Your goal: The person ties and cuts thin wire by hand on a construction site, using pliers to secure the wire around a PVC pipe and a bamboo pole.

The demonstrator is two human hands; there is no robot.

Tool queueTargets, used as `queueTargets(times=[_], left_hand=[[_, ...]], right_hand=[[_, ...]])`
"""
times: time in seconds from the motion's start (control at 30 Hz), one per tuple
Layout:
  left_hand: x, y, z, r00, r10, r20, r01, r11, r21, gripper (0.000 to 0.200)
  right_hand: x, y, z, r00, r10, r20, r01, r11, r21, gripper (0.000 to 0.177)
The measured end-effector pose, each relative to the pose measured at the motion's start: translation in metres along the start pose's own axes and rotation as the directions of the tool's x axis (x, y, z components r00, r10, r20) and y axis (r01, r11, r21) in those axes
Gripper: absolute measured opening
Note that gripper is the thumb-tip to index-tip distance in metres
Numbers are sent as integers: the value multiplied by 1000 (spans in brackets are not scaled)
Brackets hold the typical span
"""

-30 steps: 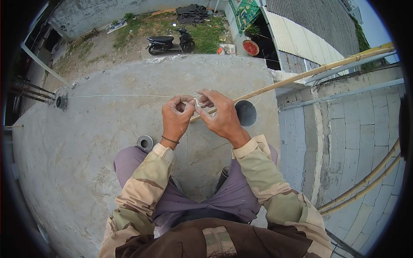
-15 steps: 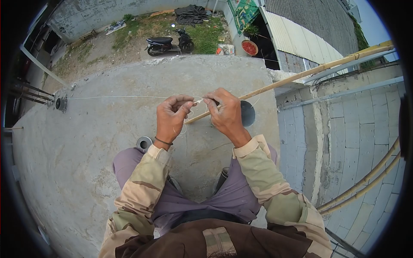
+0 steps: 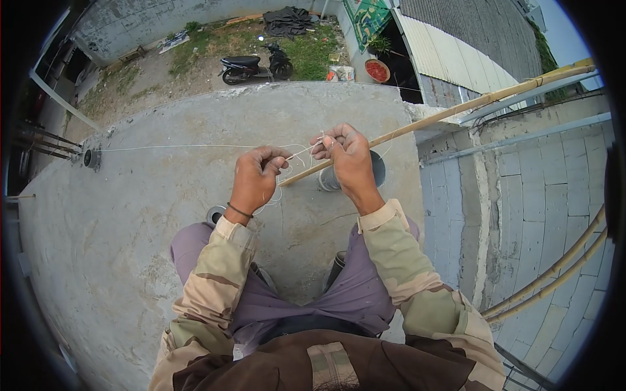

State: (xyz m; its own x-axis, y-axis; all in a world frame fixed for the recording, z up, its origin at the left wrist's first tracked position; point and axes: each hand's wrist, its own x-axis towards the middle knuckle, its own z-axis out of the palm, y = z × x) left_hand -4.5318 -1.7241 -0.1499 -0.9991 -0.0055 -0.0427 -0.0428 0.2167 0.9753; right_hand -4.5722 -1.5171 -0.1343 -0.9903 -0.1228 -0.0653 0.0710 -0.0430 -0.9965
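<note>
A thin white string [image 3: 176, 146] runs from a grey pipe stub [image 3: 92, 158] at the far left to my hands. My left hand [image 3: 256, 176] is closed, pinching the string between thumb and fingertips. The fingers of my right hand [image 3: 347, 156] are also closed on the string, slightly higher and to the right. Between the two hands a short length is stretched, with loose loops hanging around it. Behind my right hand stands a wide grey pipe [image 3: 375, 171], partly hidden. A bamboo pole [image 3: 430, 120] slants past that hand, its lower end between my hands.
I squat on a concrete slab [image 3: 130, 215]. A short pipe end [image 3: 217, 215] is beside my left knee. Beyond the slab's far edge, a motorbike [image 3: 257, 67] stands in the yard below. At the right are a block wall [image 3: 541, 189] and bent bamboo poles [image 3: 554, 277].
My hands have moved apart, the right one up and to the right, the left slightly left and down. The string between them is now longer and drawn out.
</note>
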Motion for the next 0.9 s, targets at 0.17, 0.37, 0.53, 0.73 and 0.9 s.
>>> queueTargets(times=[0.17,0.37,0.53,0.73,0.9], left_hand=[[-4,0,5,994,-24,104,31,998,-59,13],[-8,2,8,953,-140,267,206,949,-240,8],[-16,-10,31,926,-286,246,373,611,-698,17],[-15,-5,40,962,-214,167,270,680,-682,18],[-19,-6,45,961,-222,163,274,719,-638,19]], right_hand=[[1,4,-9,978,209,16,-195,879,436,5],[4,-6,-5,973,216,-80,-161,887,433,7],[7,-4,-10,906,-225,-360,119,948,-294,16],[-12,10,13,1000,8,-27,-8,1000,-2,17],[-13,7,17,993,118,29,-122,973,194,17]])
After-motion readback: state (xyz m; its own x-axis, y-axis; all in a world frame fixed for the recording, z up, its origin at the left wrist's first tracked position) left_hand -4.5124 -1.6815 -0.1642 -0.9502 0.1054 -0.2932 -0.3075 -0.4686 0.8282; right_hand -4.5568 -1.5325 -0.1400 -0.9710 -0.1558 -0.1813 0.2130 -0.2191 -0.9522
